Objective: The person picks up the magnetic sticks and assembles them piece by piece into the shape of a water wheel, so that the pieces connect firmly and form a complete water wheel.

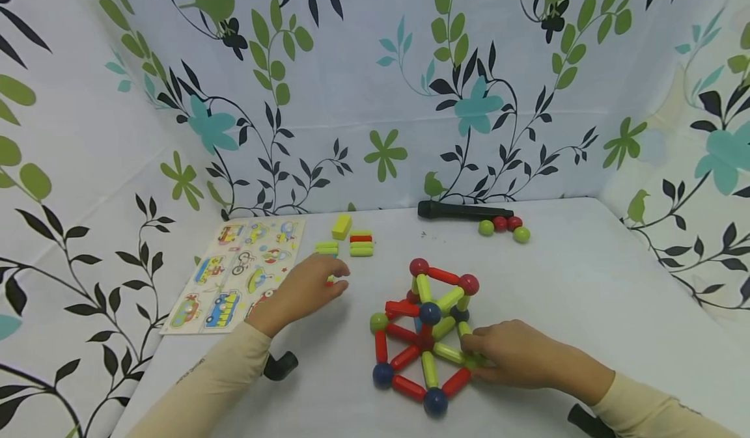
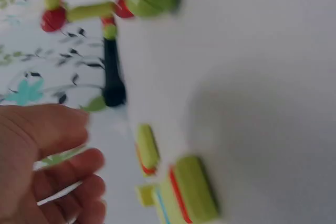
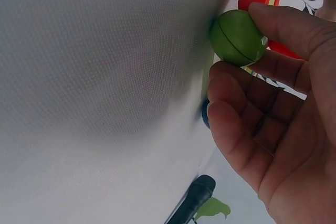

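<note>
A: So, biggest first. White table, flowered cloth round it. The rod-and-ball frame stands mid-table, in front of me. Puzzle board lies far left; black cylinder at the back edge, with four loose balls touching or just beside its right end.

B: And your hands?

A: My right hand rests at the frame's near right corner, fingers curled round the green ball there; the wrist view shows it pinched against the cloth, a red rod meeting it above. My left hand reaches toward the stack of spare rods just past its fingertips. Its fingers are loosely curled. Something red and green shows under the fingertips from the head view, but the left wrist view is blurred; I cannot tell whether I have hold of a piece.

B: Risk?

A: My guess: the frame looks to hang on its joints alone. If I drag or twist that corner ball, the rods on it could let go and the upper tier sag. My left sleeve sweeping back could also clip the frame's left side.
</note>
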Demonstrator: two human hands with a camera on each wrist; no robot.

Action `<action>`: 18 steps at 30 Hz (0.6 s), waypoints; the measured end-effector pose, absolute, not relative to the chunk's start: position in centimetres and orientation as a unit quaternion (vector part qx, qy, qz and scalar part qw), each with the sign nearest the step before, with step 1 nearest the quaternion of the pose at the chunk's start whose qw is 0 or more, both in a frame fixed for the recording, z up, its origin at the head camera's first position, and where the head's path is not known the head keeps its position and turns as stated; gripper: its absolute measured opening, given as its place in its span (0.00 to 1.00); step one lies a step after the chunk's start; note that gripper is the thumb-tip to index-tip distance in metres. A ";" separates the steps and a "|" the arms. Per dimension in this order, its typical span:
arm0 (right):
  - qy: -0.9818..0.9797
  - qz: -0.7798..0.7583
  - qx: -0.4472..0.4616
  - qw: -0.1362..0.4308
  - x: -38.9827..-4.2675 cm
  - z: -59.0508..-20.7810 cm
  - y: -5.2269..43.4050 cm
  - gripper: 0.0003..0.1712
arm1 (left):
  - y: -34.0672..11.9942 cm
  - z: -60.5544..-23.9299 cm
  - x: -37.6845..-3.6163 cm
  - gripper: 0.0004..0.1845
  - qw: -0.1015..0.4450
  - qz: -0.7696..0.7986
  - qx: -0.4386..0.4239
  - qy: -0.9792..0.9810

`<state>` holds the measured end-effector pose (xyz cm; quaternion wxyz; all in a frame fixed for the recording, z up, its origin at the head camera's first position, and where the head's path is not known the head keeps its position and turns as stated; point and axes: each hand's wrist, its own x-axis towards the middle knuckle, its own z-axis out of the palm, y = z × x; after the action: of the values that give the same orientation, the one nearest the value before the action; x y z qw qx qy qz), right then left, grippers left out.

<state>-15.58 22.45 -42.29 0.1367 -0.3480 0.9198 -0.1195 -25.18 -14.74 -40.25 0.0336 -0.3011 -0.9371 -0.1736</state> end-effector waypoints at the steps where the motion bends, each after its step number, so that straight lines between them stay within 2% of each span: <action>1: 0.920 -0.120 -0.348 0.136 -15.6 -42.3 22.5 0.14 | -15.3 -40.6 -25.6 0.11 0.021 -0.153 -0.284 -0.946; 7: 0.917 -0.120 -0.355 0.134 -15.7 -42.2 22.5 0.15 | -16.6 -42.5 -26.3 0.07 -0.009 -0.034 -0.244 -0.969; 18: 0.917 -0.116 -0.357 0.136 -15.7 -42.3 22.4 0.15 | -16.5 -43.1 -26.2 0.06 -0.054 -0.033 -0.212 -0.975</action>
<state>-15.73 22.42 -42.32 0.1356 -0.3568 0.9170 -0.1157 -26.22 -16.51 -43.12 -0.0537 -0.2115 -0.9753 -0.0330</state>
